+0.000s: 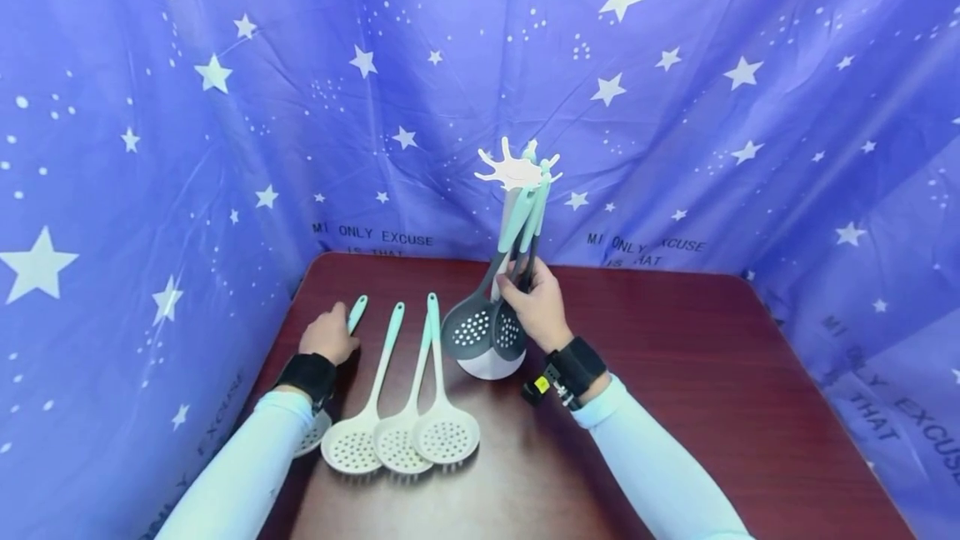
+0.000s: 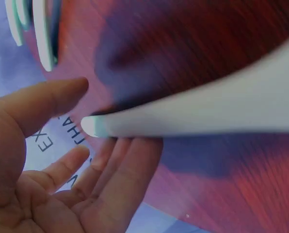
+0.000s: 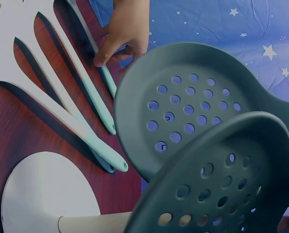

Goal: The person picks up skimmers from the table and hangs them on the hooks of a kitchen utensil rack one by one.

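At our left hand (image 1: 328, 335), the fingers are extended against the handle of the outermost pale skimmer (image 2: 193, 114), the thumb standing clear of it. That skimmer lies on the bench (image 1: 675, 340), handle tip between our hand's 1 and 2 o'clock, bowl near 6, partly covered by the black wristband (image 1: 306, 377). Between 3 and 6 o'clock lie three more pale skimmers (image 1: 401, 438), the two farthest right overlapping. Farther out, at 3 o'clock, our right hand (image 1: 536, 307) has its fingers curled round the pole of the white utensil stand (image 1: 491, 367); dark perforated skimmers (image 1: 470, 330) hanging there block part of the pole. Beyond, at 12, we see star-printed blue fabric (image 1: 450, 123).
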A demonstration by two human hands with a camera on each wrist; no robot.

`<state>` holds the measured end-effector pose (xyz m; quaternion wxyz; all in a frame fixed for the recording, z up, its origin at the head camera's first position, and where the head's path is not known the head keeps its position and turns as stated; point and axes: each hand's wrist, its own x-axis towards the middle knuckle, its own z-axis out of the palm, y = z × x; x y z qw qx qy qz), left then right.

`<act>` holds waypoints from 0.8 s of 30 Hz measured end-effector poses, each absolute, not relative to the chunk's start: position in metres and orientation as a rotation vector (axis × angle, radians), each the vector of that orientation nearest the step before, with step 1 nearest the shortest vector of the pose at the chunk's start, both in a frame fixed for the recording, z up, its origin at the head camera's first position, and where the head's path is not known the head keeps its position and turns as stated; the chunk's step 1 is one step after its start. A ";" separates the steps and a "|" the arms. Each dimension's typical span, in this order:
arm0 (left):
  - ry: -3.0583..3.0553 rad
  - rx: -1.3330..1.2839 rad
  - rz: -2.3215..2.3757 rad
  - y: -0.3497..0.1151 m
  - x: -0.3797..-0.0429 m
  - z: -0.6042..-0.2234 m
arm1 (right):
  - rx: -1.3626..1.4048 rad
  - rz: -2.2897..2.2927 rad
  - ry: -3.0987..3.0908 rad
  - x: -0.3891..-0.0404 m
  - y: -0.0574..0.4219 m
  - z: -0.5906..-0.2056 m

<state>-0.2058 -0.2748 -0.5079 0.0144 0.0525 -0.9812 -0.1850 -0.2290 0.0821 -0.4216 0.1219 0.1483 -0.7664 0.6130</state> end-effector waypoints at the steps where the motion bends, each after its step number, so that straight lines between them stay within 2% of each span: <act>1: -3.049 0.152 -0.580 -0.276 -0.206 -0.509 | 0.434 1.791 -2.235 -0.230 0.082 -0.423; 20: -3.012 0.122 -0.578 -0.287 -0.212 -0.513 | 0.481 1.768 -2.224 -0.231 0.084 -0.428; 24: -2.932 0.077 -0.602 -0.286 -0.217 -0.510 | 0.503 1.773 -2.240 -0.226 0.083 -0.417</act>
